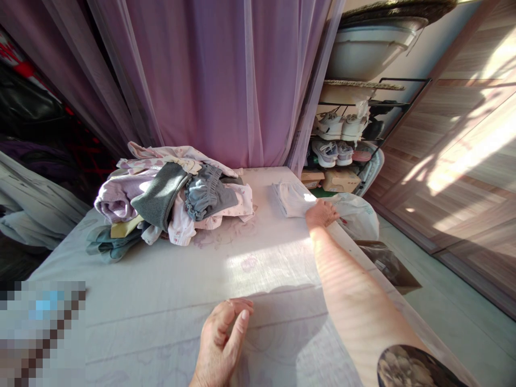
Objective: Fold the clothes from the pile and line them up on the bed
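My right hand [321,214] reaches far across to the right edge of the covered table or bed [161,301]. It rests at the right end of a folded pale ribbed garment [291,199], fingers stretched out. My left hand [223,338] is near the front, empty, with fingers loosely bent and the thumb apart. To the left at the back lies a heap of clothes: a dark grey piece [161,196], a blue-grey ruffled garment [207,193], a lilac garment [116,199], a green one [110,244] and patterned pink-white ones [244,199].
A purple curtain [217,80] hangs behind the surface. At the right stand a rack with shoes [330,124] and a white basin [366,51], a plastic bag [357,215], a cardboard box [403,277] on the floor and a wooden wardrobe [455,161].
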